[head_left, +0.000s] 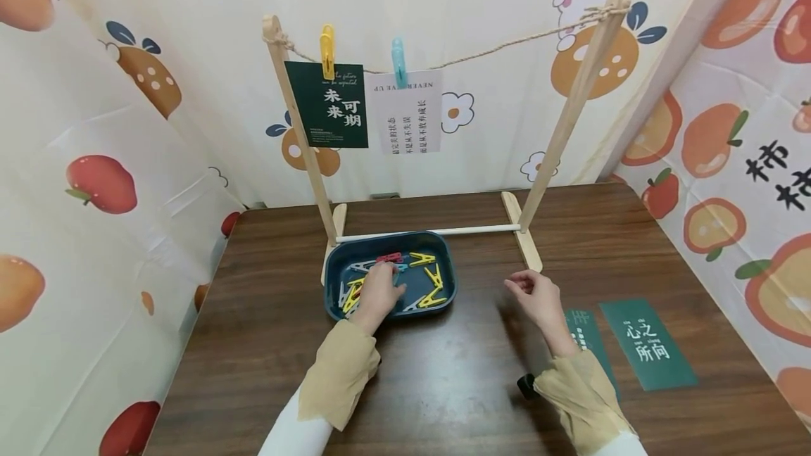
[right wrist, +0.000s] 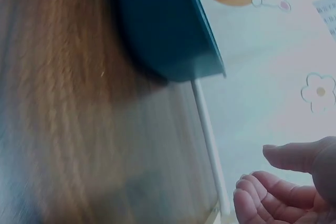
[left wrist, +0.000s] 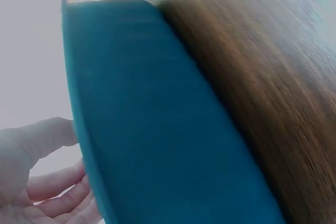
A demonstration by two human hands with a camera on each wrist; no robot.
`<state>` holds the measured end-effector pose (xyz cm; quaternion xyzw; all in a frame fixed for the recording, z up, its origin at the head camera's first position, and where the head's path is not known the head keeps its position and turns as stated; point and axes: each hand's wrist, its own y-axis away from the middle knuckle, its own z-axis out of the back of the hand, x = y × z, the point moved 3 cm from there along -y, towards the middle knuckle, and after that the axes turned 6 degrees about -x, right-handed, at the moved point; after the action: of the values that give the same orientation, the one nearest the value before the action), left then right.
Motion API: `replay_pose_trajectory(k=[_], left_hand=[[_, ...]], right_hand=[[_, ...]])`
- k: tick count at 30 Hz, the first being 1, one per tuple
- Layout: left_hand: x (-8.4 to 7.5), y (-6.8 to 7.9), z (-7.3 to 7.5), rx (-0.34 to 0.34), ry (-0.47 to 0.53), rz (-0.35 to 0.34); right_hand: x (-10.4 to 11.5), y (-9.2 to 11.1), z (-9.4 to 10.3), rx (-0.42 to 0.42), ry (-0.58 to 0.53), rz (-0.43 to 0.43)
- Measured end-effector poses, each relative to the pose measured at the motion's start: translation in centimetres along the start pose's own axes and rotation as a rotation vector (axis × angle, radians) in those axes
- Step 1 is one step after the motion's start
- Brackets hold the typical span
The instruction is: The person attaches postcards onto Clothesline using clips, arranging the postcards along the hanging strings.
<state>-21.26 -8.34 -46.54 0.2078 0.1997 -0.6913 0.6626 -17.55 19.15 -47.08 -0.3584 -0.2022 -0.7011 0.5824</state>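
Observation:
My left hand reaches into a dark blue plastic basin of clothespins, its fingers down among them. Close by its fingertips lies a light blue clothespin; I cannot tell whether the fingers pinch it. In the left wrist view the basin's wall hides those fingertips. Yellow clothespins, a red clothespin and several grey ones lie loose inside. Over the table, right of the basin, my right hand hovers with fingers loosely curled and holds nothing, as the right wrist view also shows.
Behind the basin stands a wooden frame with a twine line. From it hang a green card under a yellow clothespin and a white card under a blue one. Two green cards lie at the table's right.

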Motion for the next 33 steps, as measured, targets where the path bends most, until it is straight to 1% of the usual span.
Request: replay_pose_trajectory(k=[4,9,14,16,20,25,28,33], left_hand=[[-0.5,0.4,0.7,-0.065,0.062,-0.013],[-1.3,1.1,1.3,-0.121,0.149,-0.025],[-2.0,1.8,1.9,-0.195,0.264,-0.070],[-2.2,2.1,2.3,-0.217,0.316,-0.079],[-2.7,2.7,2.7,-0.229,0.414,-0.069],[-3.3,3.5,3.1,-0.263,0.460,-0.086],[-3.6,3.8,3.2,-0.299,0.487,-0.103],[-3.9,4.4,3.1,-0.340,0.552,-0.127]], right_hand=[[-1.2,0.7,0.9,-0.011,0.025,-0.023],[-2.8,1.5,2.0,-0.014,0.046,-0.069],[-4.4,2.2,3.2,-0.024,0.100,-0.080],[-5.1,2.5,3.6,-0.005,0.125,-0.092],[-6.2,3.1,4.5,0.076,0.172,-0.136],[-7.2,3.6,5.0,0.153,0.247,-0.150],[-7.6,4.1,5.1,0.173,0.277,-0.159],[-8.0,4.7,5.3,0.170,0.315,-0.239]])
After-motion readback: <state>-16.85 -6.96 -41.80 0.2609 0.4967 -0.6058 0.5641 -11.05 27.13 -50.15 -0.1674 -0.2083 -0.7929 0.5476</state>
